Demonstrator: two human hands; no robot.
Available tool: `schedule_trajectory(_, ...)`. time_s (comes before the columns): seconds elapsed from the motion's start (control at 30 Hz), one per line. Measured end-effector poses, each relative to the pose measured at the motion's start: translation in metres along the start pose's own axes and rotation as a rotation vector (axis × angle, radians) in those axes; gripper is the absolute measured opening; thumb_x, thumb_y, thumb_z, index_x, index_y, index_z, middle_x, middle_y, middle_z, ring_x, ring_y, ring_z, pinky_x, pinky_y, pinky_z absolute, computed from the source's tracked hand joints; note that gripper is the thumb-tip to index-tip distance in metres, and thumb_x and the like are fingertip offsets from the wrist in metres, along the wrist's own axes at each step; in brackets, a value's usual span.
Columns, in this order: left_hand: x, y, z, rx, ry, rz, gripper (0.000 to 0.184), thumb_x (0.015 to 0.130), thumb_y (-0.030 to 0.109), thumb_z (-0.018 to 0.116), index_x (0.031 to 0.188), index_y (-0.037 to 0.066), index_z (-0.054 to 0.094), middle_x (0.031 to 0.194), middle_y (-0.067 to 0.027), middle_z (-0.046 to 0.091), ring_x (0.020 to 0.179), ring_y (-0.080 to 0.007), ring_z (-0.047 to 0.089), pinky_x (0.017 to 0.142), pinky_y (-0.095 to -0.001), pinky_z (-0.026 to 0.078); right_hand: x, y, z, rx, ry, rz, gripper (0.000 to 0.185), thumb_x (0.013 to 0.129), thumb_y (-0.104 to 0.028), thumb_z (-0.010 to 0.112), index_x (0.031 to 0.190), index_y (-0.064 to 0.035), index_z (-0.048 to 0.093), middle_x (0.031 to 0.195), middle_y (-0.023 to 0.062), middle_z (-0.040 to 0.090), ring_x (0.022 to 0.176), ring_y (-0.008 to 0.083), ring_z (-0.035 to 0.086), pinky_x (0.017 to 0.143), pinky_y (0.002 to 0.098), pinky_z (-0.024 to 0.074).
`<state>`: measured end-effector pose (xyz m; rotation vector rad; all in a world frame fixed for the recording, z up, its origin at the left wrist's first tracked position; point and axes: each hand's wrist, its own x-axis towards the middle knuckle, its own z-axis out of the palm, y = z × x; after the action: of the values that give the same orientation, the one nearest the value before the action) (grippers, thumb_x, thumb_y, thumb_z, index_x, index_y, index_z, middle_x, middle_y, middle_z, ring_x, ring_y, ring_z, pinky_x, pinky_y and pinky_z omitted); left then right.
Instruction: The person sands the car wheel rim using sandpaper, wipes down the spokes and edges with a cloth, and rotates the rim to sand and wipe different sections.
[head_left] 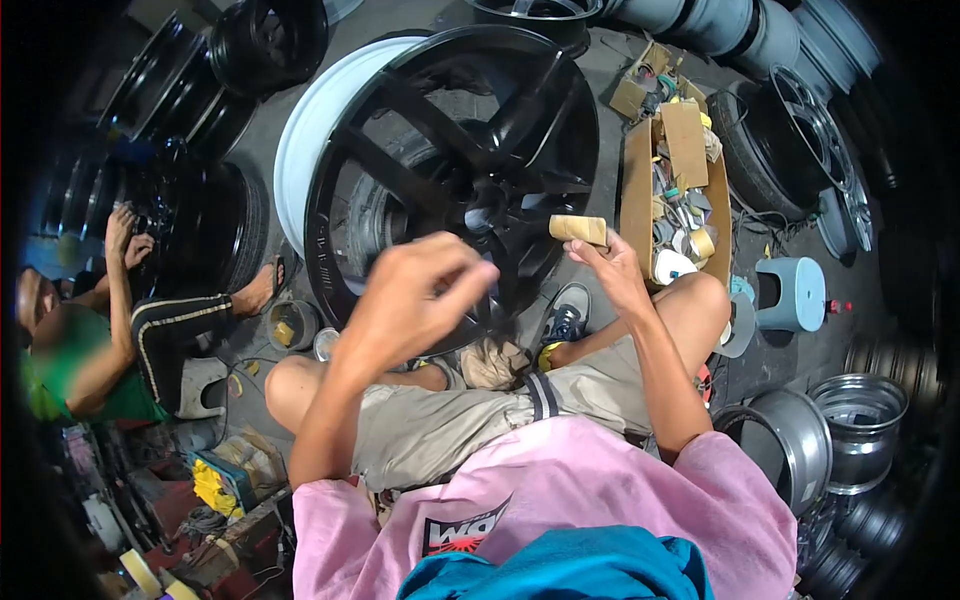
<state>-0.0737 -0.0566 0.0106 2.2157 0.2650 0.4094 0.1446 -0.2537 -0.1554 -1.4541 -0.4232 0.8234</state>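
Two bare hands are raised over a seated person's lap in the head view, in front of a big black wheel [520, 108] that stands between the shoes and the boxes, its spoked face turned toward the person, probably so the spokes are easy to reach. The right hand [615, 270] has its grip closed around a tan tape roll [578, 230], thumb and fingertips at its lower side, which likely leaves the upper part free; the roll is up near the wheel's right edge. The left hand [425, 295] is a blur before the lower spokes, fingers bent; I cannot tell whether its grip pinches anything. A pale rim [290, 160] shows just behind the wheel. The cardboard box [636, 190] full of odds and ends sits beyond the right knee, handy, I'd guess, for that arm. A co-worker [85, 360] sits off to the left.
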Motion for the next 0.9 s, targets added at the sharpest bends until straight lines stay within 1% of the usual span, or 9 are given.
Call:
schedule_trajectory(0.07,0.01,-0.01,0.025,0.094,-0.35,-0.211,0.032,0.1,0.027,0.073,0.117,0.001,0.077,0.134,-0.0244,0.069,0.093,-0.0347,0.076,0.083,-0.0408,0.06,0.002,0.01,0.001,0.051,-0.012,-0.115,0.022,0.106,-0.017,0.07,0.115,0.0027,0.068,0.098,0.01,0.076,0.084,0.0153,0.073,0.076,0.0302,0.0603)
schedule_trajectory(0.13,0.008,-0.058,0.066,0.445,-0.265,-0.103,0.046,0.1,0.035,0.071,0.127,-0.002,0.072,0.144,-0.0315,0.061,0.104,-0.0444,0.074,0.089,-0.0475,0.061,-0.009,-0.005,0.011,-0.043,0.003,0.031,0.022,0.101,-0.02,0.075,0.107,-0.0004,0.068,0.081,0.005,0.071,0.065,0.0104,0.065,0.057,0.0282,0.0519)
schedule_trajectory(0.23,0.024,-0.064,0.09,0.626,-0.277,-0.333,0.059,0.099,0.037,0.071,0.136,-0.009,0.063,0.146,-0.0379,0.056,0.113,-0.0503,0.07,0.094,-0.0521,0.059,-0.01,0.006,0.007,-0.23,0.005,-0.071,0.022,0.098,-0.021,0.078,0.103,-0.0009,0.07,0.081,0.0029,0.071,0.068,0.0096,0.063,0.063,0.0286,0.0507)
schedule_trajectory(0.4,0.037,-0.096,0.12,0.67,-0.232,-0.31,0.072,0.1,0.036,0.07,0.142,-0.019,0.052,0.147,-0.0421,0.053,0.112,-0.0515,0.071,0.094,-0.0503,0.06,-0.007,0.021,0.001,-0.186,0.058,-0.318,0.02,0.096,-0.016,0.075,0.105,0.0013,0.069,0.091,0.002,0.071,0.081,0.0115,0.064,0.079,0.0309,0.0519)
schedule_trajectory(0.57,0.054,-0.103,0.143,0.752,-0.167,-0.399,0.074,0.1,0.04,0.069,0.14,-0.02,0.051,0.137,-0.0396,0.06,0.11,-0.048,0.073,0.091,-0.0483,0.062,-0.016,0.014,0.0,-0.034,-0.046,-0.098,0.023,0.101,-0.019,0.071,0.114,0.0004,0.067,0.101,0.0037,0.072,0.09,0.0113,0.067,0.083,0.0291,0.0546)
schedule_trajectory(0.63,0.049,-0.096,0.142,1.017,-0.186,-0.197,0.068,0.1,0.041,0.069,0.133,-0.018,0.058,0.127,-0.0364,0.066,0.104,-0.0439,0.075,0.086,-0.0438,0.064,-0.017,0.015,-0.001,-0.063,-0.089,0.013,0.024,0.104,-0.02,0.069,0.117,0.0002,0.067,0.106,0.0048,0.073,0.093,0.0121,0.07,0.083,0.0293,0.0572)
schedule_trajectory(0.73,0.046,-0.094,0.12,1.003,-0.403,-0.23,0.061,0.1,0.042,0.069,0.123,-0.014,0.065,0.119,-0.0296,0.07,0.097,-0.041,0.077,0.083,-0.0418,0.064,-0.016,0.025,-0.002,-0.012,-0.028,-0.029,0.025,0.104,-0.025,0.071,0.111,-0.0011,0.067,0.101,0.0039,0.072,0.087,0.0107,0.069,0.079,0.0268,0.0563)
schedule_trajectory(0.77,0.045,-0.096,0.112,0.995,-0.382,-0.198,0.052,0.1,0.041,0.07,0.11,-0.01,0.072,0.108,-0.0252,0.074,0.095,-0.039,0.078,0.08,-0.0434,0.064,-0.017,0.025,-0.005,-0.016,-0.025,0.007,0.028,0.104,-0.027,0.071,0.113,-0.0007,0.069,0.1,0.0035,0.071,0.085,0.01,0.068,0.077,0.0265,0.0557)
schedule_trajectory(0.9,0.05,-0.068,0.07,0.872,-0.464,-0.094,0.041,0.1,0.037,0.071,0.098,-0.003,0.078,0.098,-0.0229,0.076,0.089,-0.0358,0.078,0.077,-0.0458,0.062,-0.022,0.011,0.002,-0.146,0.002,0.026,0.031,0.105,-0.025,0.072,0.118,0.0025,0.074,0.097,0.002,0.068,0.079,0.0084,0.064,0.072,0.0252,0.0519)
